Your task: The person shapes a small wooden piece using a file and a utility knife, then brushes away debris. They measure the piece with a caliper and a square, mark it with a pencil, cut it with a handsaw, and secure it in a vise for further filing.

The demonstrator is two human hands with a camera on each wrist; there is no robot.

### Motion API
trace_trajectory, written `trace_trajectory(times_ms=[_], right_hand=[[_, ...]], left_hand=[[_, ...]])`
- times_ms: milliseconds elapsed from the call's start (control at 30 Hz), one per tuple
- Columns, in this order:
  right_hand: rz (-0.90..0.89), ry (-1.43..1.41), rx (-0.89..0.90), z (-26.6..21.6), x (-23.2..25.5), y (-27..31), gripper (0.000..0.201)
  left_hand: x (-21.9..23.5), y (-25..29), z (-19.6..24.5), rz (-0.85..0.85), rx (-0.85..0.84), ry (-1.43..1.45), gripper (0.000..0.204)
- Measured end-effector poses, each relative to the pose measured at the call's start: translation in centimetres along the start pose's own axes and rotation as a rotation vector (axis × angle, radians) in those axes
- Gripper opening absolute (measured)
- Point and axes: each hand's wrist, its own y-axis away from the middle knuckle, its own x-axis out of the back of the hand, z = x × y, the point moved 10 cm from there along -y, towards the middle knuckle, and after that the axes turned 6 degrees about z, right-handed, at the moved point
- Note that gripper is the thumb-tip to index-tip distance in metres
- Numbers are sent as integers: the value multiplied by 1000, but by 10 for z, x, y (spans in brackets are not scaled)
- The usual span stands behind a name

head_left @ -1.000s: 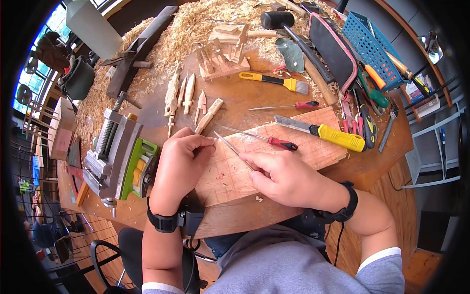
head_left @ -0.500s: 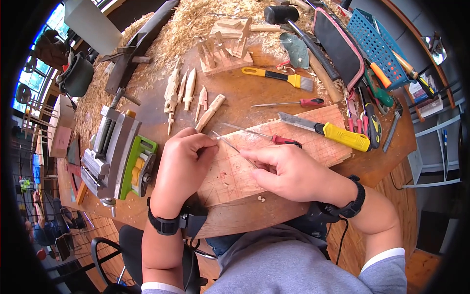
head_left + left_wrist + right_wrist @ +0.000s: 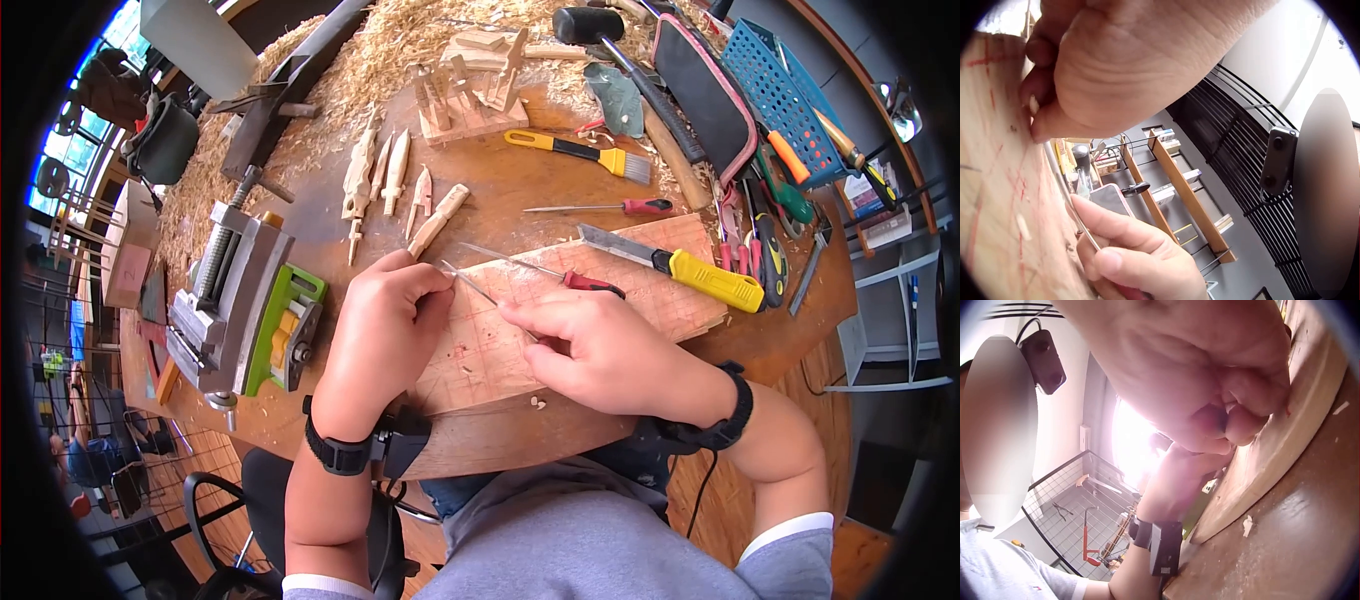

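In the head view the left hand (image 3: 385, 325) rests at the left end of a red-lined wooden board (image 3: 480, 350), fingers curled inward. The left wrist view shows a tiny pale wood piece (image 3: 1034, 104) pinched between its fingertips. A slim metal tool (image 3: 475, 287) is gripped by the right hand (image 3: 610, 355) between thumb and fingers, slanting up-left so that its tip is at the left fingertips. In the left wrist view this thin shaft (image 3: 1064, 181) runs along the board's edge. The right hand's own palm (image 3: 1179, 381) hides the tool in the right wrist view.
On the board lie a red-handled file (image 3: 590, 284) and a yellow-handled saw (image 3: 715, 282). Beyond are carved wooden pieces (image 3: 396, 172), a brush (image 3: 600, 156), a mallet (image 3: 585, 25) and wood shavings (image 3: 400, 50). A metal vise (image 3: 235, 290) stands left.
The head view has shifted slightly, so the tabletop things appear farther right. Both hands keep their grips, with the tool tip still by the left fingertips.
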Motion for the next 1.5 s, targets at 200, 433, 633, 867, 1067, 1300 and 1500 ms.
trace_trajectory(times_ms=[200, 433, 633, 867, 1067, 1300, 1500], right_hand=[[7, 34, 44, -1, 0, -3, 33], [8, -2, -114, 2, 13, -1, 35], [-21, -87, -243, 12, 7, -1, 34], [119, 49, 37, -3, 4, -4, 33], [113, 104, 15, -1, -3, -8, 32], [-11, -282, -354, 28, -14, -10, 34], [-109, -285, -393, 31, -18, -7, 36]], left_hand=[[0, -2, 1, 0, 4, -7, 7], [0, -1, -1, -10, 28, 18, 7], [1, -1, -2, -11, 18, 4, 7], [0, -1, -2, -13, 20, 18, 8], [-3, -1, 1, -19, -3, 27, 5], [-3, -1, 3, -15, -1, 16, 5], [-4, -2, 4, -23, -35, 12, 5]])
